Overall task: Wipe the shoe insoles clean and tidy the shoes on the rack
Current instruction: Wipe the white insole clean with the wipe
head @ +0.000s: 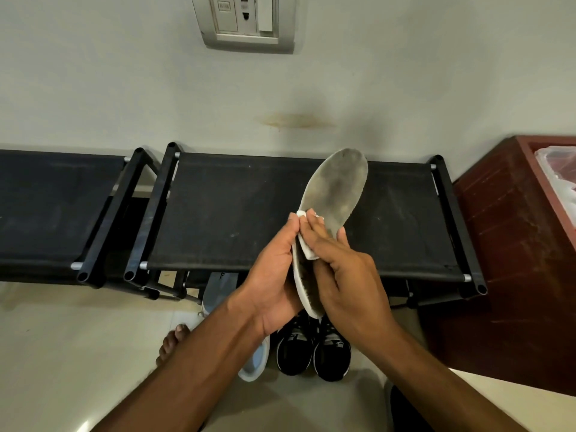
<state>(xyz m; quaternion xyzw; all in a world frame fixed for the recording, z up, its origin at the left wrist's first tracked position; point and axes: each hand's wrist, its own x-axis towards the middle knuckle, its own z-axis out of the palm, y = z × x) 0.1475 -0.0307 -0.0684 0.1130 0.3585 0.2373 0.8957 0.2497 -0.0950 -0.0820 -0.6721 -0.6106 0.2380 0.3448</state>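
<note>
A grimy grey foam shoe insole (335, 194) stands toe-up above the black fabric shoe rack (237, 213). Your left hand (274, 275) grips its heel end; your right hand (346, 272) presses a small white wipe (307, 249) mid-length, the dirty toe lying beyond.

Soft, even indoor light, rather dim, with no hard shadows. Beyond the hands, the wall (405, 73) is the brightest area; the black rack top (233, 213) behind them shows faint dusty sheen. Straight lines bow toward the edges from the wide lens. The forearms nearest the camera look slightly soft.
</note>
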